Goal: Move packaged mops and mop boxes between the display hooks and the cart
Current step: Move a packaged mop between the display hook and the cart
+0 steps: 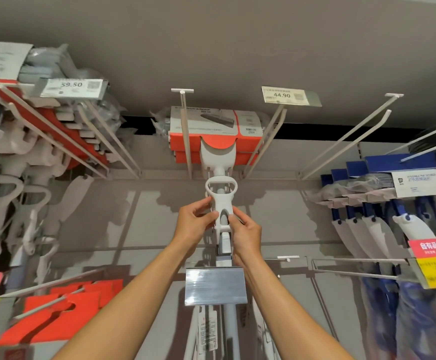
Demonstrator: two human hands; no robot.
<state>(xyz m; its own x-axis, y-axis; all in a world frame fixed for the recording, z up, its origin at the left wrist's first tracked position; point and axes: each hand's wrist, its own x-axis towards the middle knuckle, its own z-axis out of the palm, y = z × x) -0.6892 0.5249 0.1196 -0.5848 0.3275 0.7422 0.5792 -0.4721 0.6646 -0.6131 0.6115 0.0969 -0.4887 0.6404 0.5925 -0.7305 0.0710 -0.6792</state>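
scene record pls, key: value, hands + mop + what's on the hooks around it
left hand: fingers grip the white mop handle piece from the left
right hand: pinches the same piece from the right
mop: hangs in the middle, head in an orange and grey box
price tags: 59.50 upper left, 44.90 upper right
empty hook: right of the mop
blue packaged mops: far right
cart: not in view

Your two forearms were bare from the bottom edge of the view up to the wrists, with no sleeves showing. Your left hand (194,219) and right hand (246,233) wore no gloves, rings, watch or bracelet.
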